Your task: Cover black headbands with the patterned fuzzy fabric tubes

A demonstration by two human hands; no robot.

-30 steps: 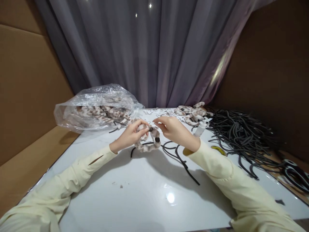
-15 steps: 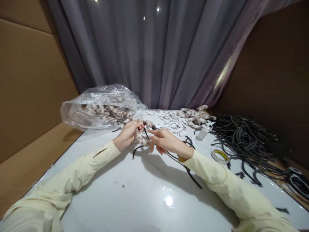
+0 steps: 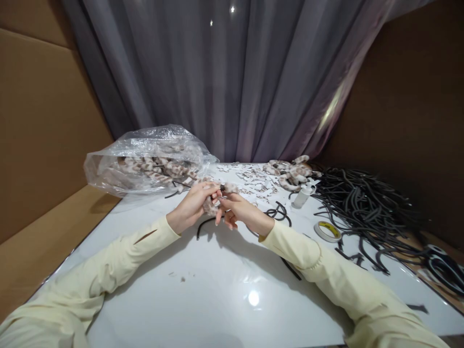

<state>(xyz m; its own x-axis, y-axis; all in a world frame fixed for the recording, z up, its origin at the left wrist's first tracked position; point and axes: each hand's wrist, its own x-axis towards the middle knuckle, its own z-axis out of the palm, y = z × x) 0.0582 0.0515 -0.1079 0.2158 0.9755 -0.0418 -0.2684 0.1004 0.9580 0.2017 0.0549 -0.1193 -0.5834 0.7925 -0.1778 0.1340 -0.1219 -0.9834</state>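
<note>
Over the middle of the white table (image 3: 174, 314), my two hands meet at a fluffy white-and-brown tube (image 3: 209, 207) with a dark band (image 3: 222, 187) on it. My left hand (image 3: 192, 205) is closed around the tube, its thumb and fingers near the band. From the other side my right hand (image 3: 246, 210) pinches the tube close to the same spot, lower fingers curled loosely. Part of the tube is hidden behind the fingers. A thin black cord (image 3: 203, 224) curves onto the table below the hands, and more black cord (image 3: 281, 212) lies beyond the right wrist.
A clear plastic bag (image 3: 155, 135) of fluffy pieces lies back left. Small scraps (image 3: 253, 181) are scattered behind my hands. At right are a fluffy pile (image 3: 295, 174), a squeeze bottle (image 3: 303, 195), a tape roll (image 3: 327, 232) and heaped black cords (image 3: 362, 208). Cardboard walls (image 3: 47, 116) flank the table.
My right hand has moved left, up against my left hand, and now closes on the tube near the dark band. The short black piece between the hands no longer shows. The view has shifted slightly.
</note>
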